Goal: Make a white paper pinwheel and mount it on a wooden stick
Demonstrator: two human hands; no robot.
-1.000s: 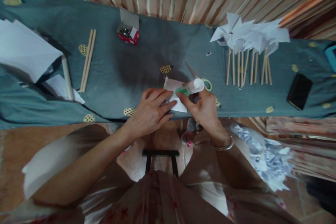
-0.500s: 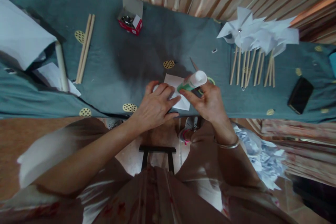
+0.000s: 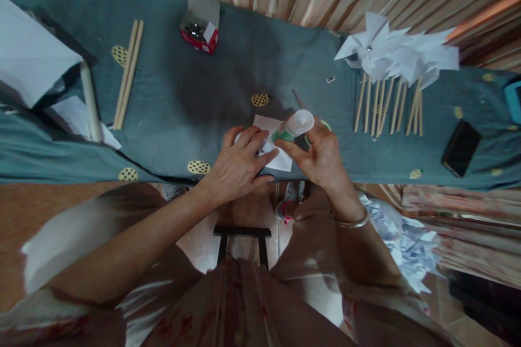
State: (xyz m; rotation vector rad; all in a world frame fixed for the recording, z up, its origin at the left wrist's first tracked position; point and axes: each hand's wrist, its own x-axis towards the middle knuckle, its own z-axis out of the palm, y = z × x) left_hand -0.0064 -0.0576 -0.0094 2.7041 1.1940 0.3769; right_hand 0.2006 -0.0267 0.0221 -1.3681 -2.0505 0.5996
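A small white sheet of paper lies near the front edge of the cloth-covered table. My left hand rests on its left part, palm down with the fingers spread. In my right hand is a white glue bottle with a green label, tilted so its lower end is over the paper. Whether the tip touches the sheet is hidden by my fingers. Just behind the right hand lies a pair of scissors, its yellow-green handles partly covered.
White paper pinwheels on wooden sticks lie at the right, beside a black phone. A red box of shiny metal pieces stands at the back. Two wooden sticks and large white paper are leftward. Paper scraps fill a spot below the table.
The whole view has shifted slightly left. The glue bottle has tipped a little further left in my right hand, while my left hand keeps its place on the paper.
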